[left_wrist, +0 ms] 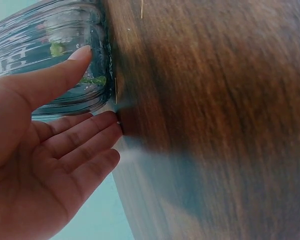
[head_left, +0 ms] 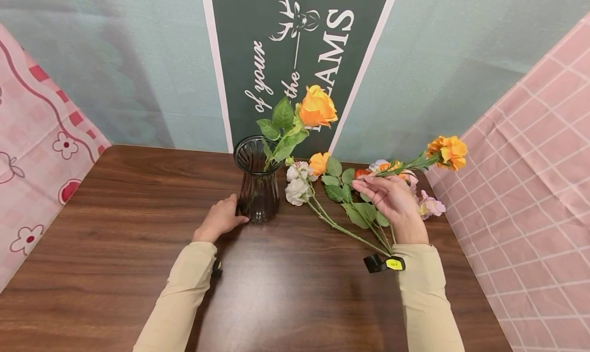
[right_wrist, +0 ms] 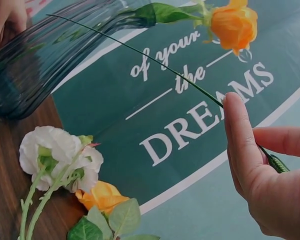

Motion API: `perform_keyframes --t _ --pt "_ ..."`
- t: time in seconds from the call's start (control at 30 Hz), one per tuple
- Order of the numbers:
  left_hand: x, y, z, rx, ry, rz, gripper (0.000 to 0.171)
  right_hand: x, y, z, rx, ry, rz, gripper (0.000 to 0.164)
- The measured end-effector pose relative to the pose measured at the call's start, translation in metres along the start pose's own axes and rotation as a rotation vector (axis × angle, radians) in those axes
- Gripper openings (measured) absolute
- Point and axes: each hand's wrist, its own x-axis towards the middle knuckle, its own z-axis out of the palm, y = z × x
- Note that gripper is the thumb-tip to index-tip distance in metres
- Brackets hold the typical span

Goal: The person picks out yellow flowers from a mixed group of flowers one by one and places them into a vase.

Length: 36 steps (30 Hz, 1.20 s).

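Head view shows the right hand (head_left: 389, 201) pinching, above lying blooms (head_left: 297, 190), the ruffled orange flower's (head_left: 447, 152) stem (head_left: 417, 162), probably light, bendable and best held there. Left hand's (head_left: 222, 218) loosely straight fingers touch the glass vase (head_left: 260, 195), likely slippery, fragile, on wood-grain table (head_left: 138, 229) before lettered cloth (head_left: 239, 14).

Orange flower (head_left: 448, 153), white-gridded pink cloth (head_left: 530, 188)

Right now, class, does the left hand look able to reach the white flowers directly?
Probably not directly: the vase stands between the left hand and the white flowers, so going around seems necessary.
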Motion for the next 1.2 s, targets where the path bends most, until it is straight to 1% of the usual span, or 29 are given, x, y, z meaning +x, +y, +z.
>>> perform_keyframes --t 0.2,0.4,0.57,0.7,0.8,0.9,1.1,1.2 --pt "0.0 0.0 0.0 0.005 0.002 0.004 0.056 0.001 -0.005 0.006 0.04 -0.031 -0.014 0.032" --pt "0.0 0.001 -0.001 0.009 0.003 0.001 0.054 0.003 -0.009 0.016 0.035 -0.064 -0.03 0.034" --pt "0.0 0.001 -0.001 0.008 0.0 -0.003 0.054 0.005 -0.015 0.026 0.013 -0.051 -0.048 0.033" --pt "0.0 0.0 0.0 0.012 0.009 0.004 0.053 0.006 -0.019 0.034 0.008 -0.059 -0.076 0.031" --pt "0.001 0.0 0.0 0.009 0.016 0.007 0.051 0.007 -0.022 0.039 0.026 -0.066 -0.088 0.029" --pt "0.001 -0.001 0.0 0.004 0.016 0.008 0.049 0.009 -0.024 0.044 0.054 -0.049 -0.099 0.027" --pt "0.001 -0.001 0.001 0.003 0.013 0.007 0.05 0.014 -0.026 0.056 0.106 -0.013 -0.121 0.023" --pt "0.001 -0.001 0.0 0.007 0.014 0.01 0.051 0.016 -0.026 0.062 0.109 -0.018 -0.134 0.022"
